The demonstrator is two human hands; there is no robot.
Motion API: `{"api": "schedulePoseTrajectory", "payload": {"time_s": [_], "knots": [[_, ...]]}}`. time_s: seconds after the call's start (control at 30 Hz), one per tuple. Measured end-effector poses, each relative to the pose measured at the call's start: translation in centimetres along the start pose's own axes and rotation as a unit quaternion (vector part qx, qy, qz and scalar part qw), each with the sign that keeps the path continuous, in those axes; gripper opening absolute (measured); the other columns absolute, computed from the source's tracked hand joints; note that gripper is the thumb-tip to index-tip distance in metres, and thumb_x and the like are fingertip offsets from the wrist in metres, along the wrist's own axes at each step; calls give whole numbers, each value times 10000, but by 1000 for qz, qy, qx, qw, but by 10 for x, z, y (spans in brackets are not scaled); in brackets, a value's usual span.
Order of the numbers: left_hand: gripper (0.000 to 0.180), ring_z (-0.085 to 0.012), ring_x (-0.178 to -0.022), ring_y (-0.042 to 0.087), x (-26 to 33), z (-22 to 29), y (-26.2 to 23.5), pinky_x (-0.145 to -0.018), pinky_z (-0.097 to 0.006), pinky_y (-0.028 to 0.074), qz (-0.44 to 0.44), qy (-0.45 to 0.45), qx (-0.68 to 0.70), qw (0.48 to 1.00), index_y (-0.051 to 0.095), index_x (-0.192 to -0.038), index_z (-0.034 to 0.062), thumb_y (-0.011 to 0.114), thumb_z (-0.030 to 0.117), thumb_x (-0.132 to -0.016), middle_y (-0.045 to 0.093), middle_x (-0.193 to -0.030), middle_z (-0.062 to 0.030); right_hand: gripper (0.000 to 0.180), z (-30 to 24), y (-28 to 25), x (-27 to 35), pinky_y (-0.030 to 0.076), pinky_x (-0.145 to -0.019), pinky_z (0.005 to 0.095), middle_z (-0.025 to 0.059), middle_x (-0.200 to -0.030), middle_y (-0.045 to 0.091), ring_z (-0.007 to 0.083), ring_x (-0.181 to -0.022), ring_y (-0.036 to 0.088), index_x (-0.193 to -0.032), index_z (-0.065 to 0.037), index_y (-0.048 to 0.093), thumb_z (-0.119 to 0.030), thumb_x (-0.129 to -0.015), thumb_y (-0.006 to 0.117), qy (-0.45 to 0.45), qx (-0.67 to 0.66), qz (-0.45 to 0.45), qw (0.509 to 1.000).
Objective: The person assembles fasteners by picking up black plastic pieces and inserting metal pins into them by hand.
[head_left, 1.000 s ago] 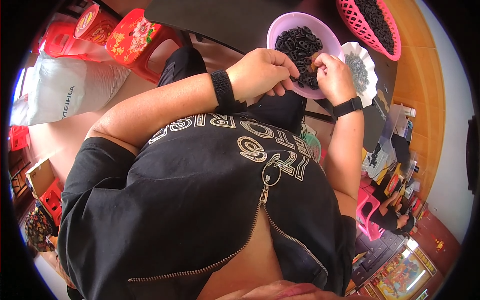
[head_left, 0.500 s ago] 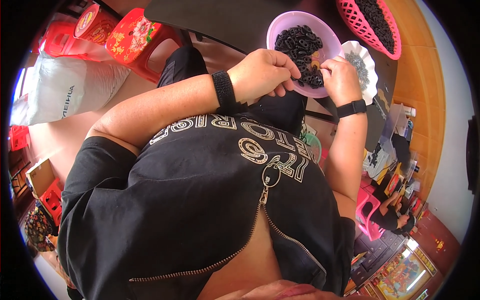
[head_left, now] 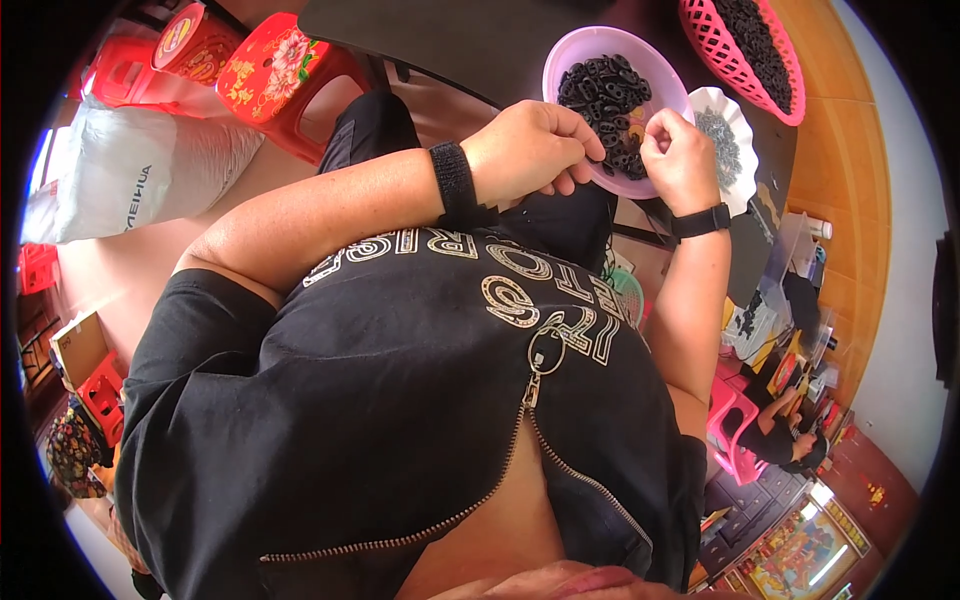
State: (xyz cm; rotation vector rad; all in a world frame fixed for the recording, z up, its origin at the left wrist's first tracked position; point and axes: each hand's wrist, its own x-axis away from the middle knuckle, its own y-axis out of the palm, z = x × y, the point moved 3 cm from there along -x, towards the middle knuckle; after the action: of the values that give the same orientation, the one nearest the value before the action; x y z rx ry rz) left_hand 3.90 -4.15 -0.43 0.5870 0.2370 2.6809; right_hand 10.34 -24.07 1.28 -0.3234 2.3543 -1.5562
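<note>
A pale pink-purple bowl on the dark table holds many small black oval parts with holes. At its near left rim is my left hand, fingers curled with thumb and forefinger together; whatever they grip is too small or hidden to name. My right hand is over the bowl's right side, fingers bent into a pinch, and I cannot make out what is between them. Beside that hand stands a white dish with a wavy rim, holding small grey pieces.
A pink lattice basket of black parts stands at the table's far right. Red stools and a large white sack are at the left. Another person sits at the right near a pink chair.
My right hand's fingers have drawn up from the black parts and curled more tightly. The left hand stays almost in place, and the whole view has shifted slightly.
</note>
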Motion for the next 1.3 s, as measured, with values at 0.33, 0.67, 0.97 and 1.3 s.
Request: {"api": "schedulePoseTrajectory", "payload": {"time_s": [0.33, 0.67, 0.97, 1.3], "knots": [[214, -56, -637, 586, 0, -1, -1, -579, -177, 480, -6, 0, -7, 1000, 675, -1008, 33, 485, 57, -914, 640, -765, -5, 58, -6, -2, 5, 525, -675, 379, 149, -796, 665, 314, -743, 659, -849, -38, 637, -30, -796, 615, -32, 0, 2, 999], [216, -57, -639, 586, 2, 0, 1, -572, -179, 477, -5, -11, -11, 1000, 675, -1004, 38, 481, 55, -911, 634, -766, -4, 97, -11, 7, 5, 523, -722, 380, 152, -828, 673, 312, -766, 660, -833, -30, 668, -115, -789, 675, 13, 22, -41, 999], [218, -60, -646, 592, 3, -1, 1, -575, -181, 482, -2, 15, -11, 1000, 647, -1070, 14, 504, 43, -907, 636, -782, -15, 85, -9, 2, 8, 515, -651, 324, 122, -795, 673, 218, -693, 655, -868, -24, 670, -71, -797, 667, 14, -49, 28, 998], [168, -51, -602, 569, 6, 9, 5, -553, -173, 475, 21, 59, -9, 998, 647, -1009, 8, 631, 145, -913, 660, -760, -23, 92, -50, 3, 44, 468, -671, 178, -1, -841, 651, 38, -723, 577, -962, 18, 672, 14, -882, 627, 58, -462, 0, 885]]}}
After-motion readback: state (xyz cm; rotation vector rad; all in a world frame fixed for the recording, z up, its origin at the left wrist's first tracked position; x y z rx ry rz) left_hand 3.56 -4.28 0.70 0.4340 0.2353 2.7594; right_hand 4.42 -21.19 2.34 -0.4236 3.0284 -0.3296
